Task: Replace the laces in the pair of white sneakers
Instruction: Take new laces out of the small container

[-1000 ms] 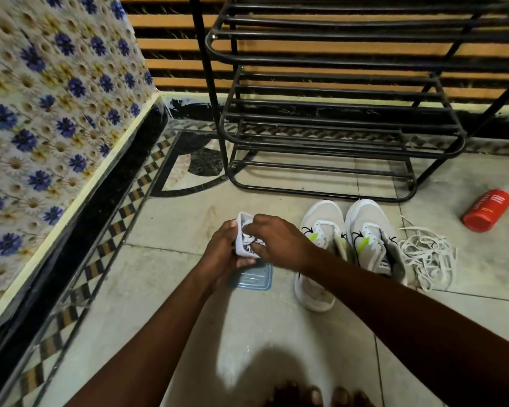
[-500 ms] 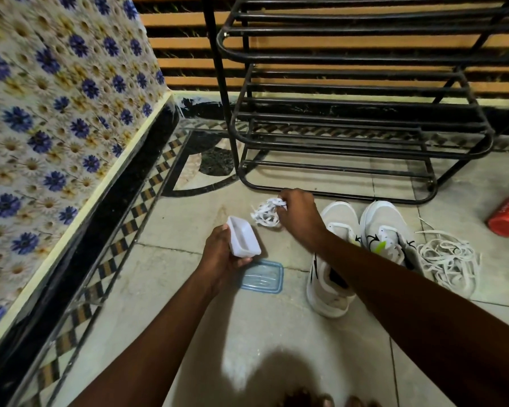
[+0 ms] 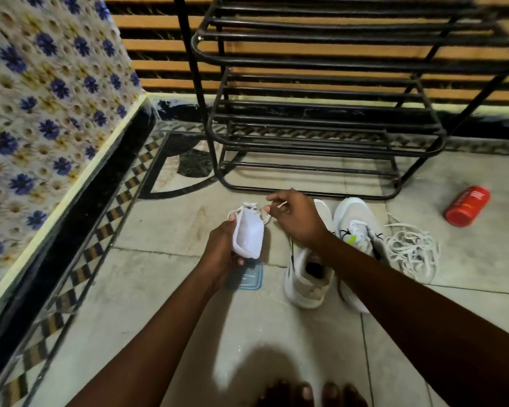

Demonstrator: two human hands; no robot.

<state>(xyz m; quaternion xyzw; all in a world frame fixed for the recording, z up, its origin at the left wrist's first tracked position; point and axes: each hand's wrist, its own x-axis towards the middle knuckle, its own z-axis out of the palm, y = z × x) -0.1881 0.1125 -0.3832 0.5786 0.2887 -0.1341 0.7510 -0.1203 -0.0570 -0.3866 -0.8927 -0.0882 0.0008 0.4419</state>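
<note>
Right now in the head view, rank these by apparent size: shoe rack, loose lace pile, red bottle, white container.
1. shoe rack, by far the largest.
2. lace pile.
3. white container and red bottle: they look alike. The container is held off the floor, nearer the camera, so I won't rank them.

Pretty dim, warm indoor light here. It seems to come from above and behind the camera, since a soft blobby shadow sits on the floor (image 3: 188,230) at 6 o'clock with a pale sheen next to it. The white tub (image 3: 249,235) near centre is blown out, and the sneakers (image 3: 356,218) at 4 o'clock keep a bit more detail. Wide-angle bending curves the shoe rack (image 3: 335,64) at 12 o'clock. The floral wall (image 3: 41,113) at 9 o'clock looks soft and smeary.
</note>
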